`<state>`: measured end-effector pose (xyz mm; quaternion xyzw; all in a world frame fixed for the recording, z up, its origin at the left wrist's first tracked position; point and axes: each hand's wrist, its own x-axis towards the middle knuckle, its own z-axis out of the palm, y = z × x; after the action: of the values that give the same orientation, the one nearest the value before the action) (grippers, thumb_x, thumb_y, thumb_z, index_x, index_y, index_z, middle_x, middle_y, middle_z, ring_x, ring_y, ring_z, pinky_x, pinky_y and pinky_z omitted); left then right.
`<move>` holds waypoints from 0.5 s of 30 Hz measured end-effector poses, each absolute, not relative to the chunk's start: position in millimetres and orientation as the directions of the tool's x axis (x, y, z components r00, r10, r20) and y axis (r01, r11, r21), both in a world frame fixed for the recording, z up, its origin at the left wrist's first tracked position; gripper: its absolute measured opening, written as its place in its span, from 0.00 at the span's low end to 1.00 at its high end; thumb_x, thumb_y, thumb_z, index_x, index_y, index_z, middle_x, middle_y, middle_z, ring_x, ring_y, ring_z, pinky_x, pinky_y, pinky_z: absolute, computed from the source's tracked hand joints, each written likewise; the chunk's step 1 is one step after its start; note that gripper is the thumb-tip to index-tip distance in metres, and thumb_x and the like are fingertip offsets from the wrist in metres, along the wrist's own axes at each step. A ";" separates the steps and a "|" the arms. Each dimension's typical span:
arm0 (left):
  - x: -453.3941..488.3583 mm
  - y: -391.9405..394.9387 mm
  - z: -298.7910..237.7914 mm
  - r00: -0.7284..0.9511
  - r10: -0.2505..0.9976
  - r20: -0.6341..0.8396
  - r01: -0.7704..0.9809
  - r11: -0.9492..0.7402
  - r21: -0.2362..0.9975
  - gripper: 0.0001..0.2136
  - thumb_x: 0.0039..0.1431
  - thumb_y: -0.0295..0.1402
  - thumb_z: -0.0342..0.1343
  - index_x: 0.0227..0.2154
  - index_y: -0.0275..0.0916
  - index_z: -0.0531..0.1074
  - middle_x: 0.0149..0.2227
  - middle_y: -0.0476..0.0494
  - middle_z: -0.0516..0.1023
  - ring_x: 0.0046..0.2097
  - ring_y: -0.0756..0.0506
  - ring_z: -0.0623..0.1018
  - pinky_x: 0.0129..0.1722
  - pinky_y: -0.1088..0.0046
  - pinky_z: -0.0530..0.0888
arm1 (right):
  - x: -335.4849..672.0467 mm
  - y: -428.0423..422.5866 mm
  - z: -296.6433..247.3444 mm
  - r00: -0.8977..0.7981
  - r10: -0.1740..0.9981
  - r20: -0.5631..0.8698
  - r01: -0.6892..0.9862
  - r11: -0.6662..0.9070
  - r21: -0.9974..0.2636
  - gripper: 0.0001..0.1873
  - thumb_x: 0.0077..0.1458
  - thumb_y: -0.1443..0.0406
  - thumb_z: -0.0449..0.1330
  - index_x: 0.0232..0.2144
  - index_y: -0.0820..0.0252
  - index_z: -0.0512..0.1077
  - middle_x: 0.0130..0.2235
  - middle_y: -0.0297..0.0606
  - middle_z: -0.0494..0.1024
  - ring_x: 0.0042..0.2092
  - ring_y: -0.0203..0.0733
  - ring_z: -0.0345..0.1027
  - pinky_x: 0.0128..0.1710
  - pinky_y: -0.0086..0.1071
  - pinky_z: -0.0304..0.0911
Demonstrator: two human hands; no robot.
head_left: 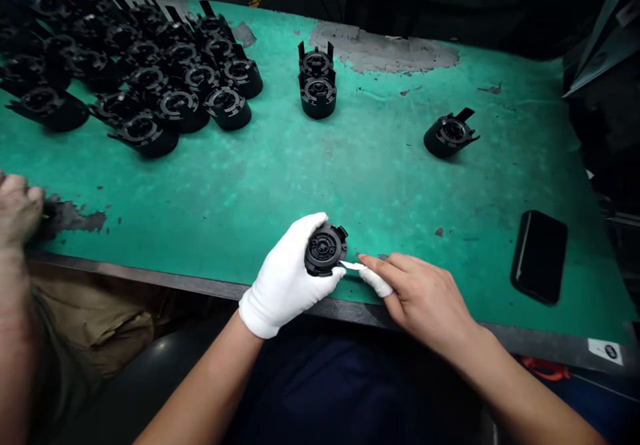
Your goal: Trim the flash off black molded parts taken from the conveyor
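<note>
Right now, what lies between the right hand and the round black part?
In the head view, a narrow white strip extends from the right hand toward the round black part.

Your left hand [295, 265] in a plain white glove [280, 285], its snug cuff [257, 315] ending at the wrist, your right hand [425, 291] bare but for a short white covering [376, 282] over its thumb, your forearms [205, 381] sleeveless, dark navy clothing [340, 385] over your lap, its details lost in shadow

I count one black part [324, 250] in my left hand [289, 273], one pale tool [353, 266] in my right hand [425, 291], one phone [540, 256], three black housings [319, 101] outside a cluster [180, 106] too crowded to count.
</note>
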<state>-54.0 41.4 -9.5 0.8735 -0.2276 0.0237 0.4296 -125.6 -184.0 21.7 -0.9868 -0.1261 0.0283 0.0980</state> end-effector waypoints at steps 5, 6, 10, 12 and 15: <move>-54.6 39.5 -8.0 0.889 -0.373 0.267 -0.439 -0.522 0.732 0.33 0.52 0.35 0.65 0.60 0.38 0.60 0.60 0.37 0.69 0.62 0.39 0.70 0.64 0.59 0.68 | -124.9 -184.5 19.2 0.966 0.259 -0.022 0.251 -0.951 -0.181 0.22 0.65 0.64 0.53 0.59 0.44 0.70 0.36 0.33 0.76 0.38 0.41 0.70 0.33 0.35 0.57; -54.6 39.6 -7.9 0.888 -0.373 0.269 -0.441 -0.521 0.731 0.33 0.52 0.35 0.65 0.60 0.38 0.60 0.60 0.36 0.69 0.62 0.39 0.70 0.64 0.59 0.68 | -124.8 -184.6 17.9 0.965 0.263 -0.013 0.257 -0.951 -0.172 0.22 0.65 0.64 0.53 0.59 0.44 0.70 0.36 0.33 0.76 0.38 0.41 0.70 0.33 0.35 0.57; -55.2 41.0 -8.7 0.886 -0.378 0.270 -0.445 -0.525 0.725 0.34 0.52 0.36 0.65 0.60 0.39 0.60 0.60 0.36 0.69 0.62 0.38 0.70 0.63 0.57 0.69 | -122.3 -185.4 15.5 0.969 0.246 0.032 0.248 -0.959 -0.137 0.22 0.64 0.64 0.53 0.58 0.45 0.72 0.34 0.35 0.76 0.37 0.41 0.70 0.32 0.34 0.57; -55.7 41.5 -10.4 0.879 -0.389 0.275 -0.457 -0.524 0.719 0.34 0.52 0.37 0.65 0.61 0.39 0.59 0.61 0.36 0.68 0.62 0.37 0.70 0.63 0.57 0.68 | -119.6 -187.3 15.7 0.975 0.218 0.048 0.223 -0.966 -0.134 0.22 0.64 0.64 0.53 0.58 0.45 0.72 0.34 0.35 0.76 0.37 0.41 0.70 0.32 0.34 0.57; -55.5 41.3 -12.5 0.876 -0.390 0.283 -0.463 -0.516 0.721 0.35 0.52 0.38 0.65 0.61 0.38 0.59 0.61 0.35 0.68 0.63 0.37 0.69 0.64 0.56 0.68 | -115.8 -192.1 15.2 0.978 0.206 0.034 0.209 -0.956 -0.205 0.21 0.65 0.64 0.52 0.58 0.46 0.72 0.35 0.36 0.76 0.39 0.42 0.71 0.34 0.33 0.59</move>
<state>-55.5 41.3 -12.5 0.8696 -0.2453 0.0425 0.4265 -115.8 -192.1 15.2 -0.9890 -0.1050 -0.0063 0.1041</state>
